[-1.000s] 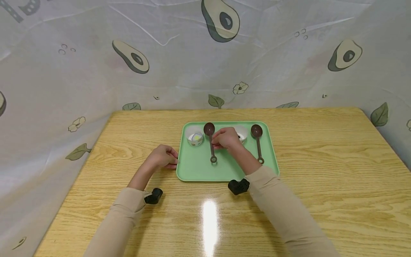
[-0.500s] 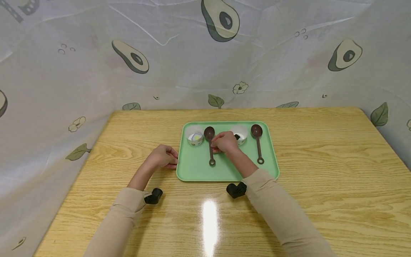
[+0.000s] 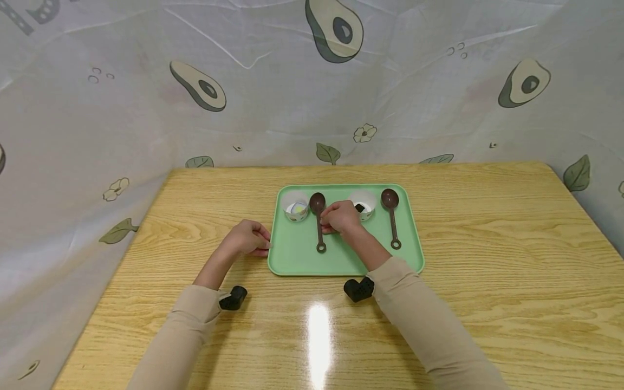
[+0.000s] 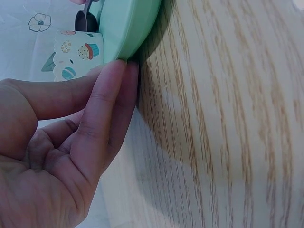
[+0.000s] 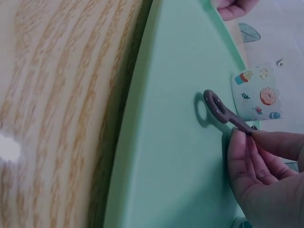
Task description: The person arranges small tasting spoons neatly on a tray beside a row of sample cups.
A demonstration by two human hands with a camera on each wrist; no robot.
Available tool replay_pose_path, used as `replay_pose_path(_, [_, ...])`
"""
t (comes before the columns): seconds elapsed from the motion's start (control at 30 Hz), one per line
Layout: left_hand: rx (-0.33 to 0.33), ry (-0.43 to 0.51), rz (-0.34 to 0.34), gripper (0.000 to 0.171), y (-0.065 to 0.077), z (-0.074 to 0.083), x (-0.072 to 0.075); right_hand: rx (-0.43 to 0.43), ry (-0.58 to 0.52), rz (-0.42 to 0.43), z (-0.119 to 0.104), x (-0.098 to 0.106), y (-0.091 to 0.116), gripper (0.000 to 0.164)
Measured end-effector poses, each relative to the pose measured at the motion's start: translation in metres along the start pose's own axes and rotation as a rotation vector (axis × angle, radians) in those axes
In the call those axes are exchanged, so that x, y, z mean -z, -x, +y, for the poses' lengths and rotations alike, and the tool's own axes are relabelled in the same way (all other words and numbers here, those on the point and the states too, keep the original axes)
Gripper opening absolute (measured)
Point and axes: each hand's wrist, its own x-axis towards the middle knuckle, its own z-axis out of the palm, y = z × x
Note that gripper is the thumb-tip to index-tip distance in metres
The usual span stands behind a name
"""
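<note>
A brown long-handled spoon (image 3: 317,203) with a ring at its handle end is pinched at mid-handle by my right hand (image 3: 340,215). In the right wrist view the handle's ring (image 5: 216,105) stands slightly above the green tray (image 5: 161,118) and casts a shadow on it. My left hand (image 3: 246,237) pinches the tray's left rim, fingertips at the edge in the left wrist view. A printed paper cup (image 3: 295,212) holding something yellowish is left of the spoon. Another paper cup (image 3: 366,202), partly behind my right hand, contains a dark square piece (image 3: 359,208).
A second brown spoon (image 3: 390,199) lies along the tray's right side, its ringed end toward me. The tray rests on a wooden table (image 3: 487,244). Behind the table hangs a white cloth (image 3: 273,108) with avocado prints.
My right hand and the spoon have moved slightly toward me, and the handle end has shifted a little left. More of the right paper cup now shows. My left hand has stayed still.
</note>
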Motion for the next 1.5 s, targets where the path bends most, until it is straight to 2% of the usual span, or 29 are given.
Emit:
replay_pose_path(0.53, [0.006,-0.003,0.008,0.013,0.000,0.000,-0.001,-0.026,-0.055,-0.071,-0.002,0.005,0.000,0.011])
replay_pose_path(1.07, [0.002,-0.007,0.010,0.013,0.001,0.002,-0.001,0.003,-0.014,-0.091,-0.011,0.012,0.006,0.013])
replay_pose_path(1.27, [-0.029,-0.003,-0.013,0.010,0.003,0.001,0.001,0.012,-0.029,-0.122,-0.021,0.019,0.011,0.018])
replay_pose_path(1.5, [0.011,-0.021,0.016,0.012,0.000,0.000,-0.001,0.024,-0.022,-0.161,-0.031,0.037,0.015,0.020])
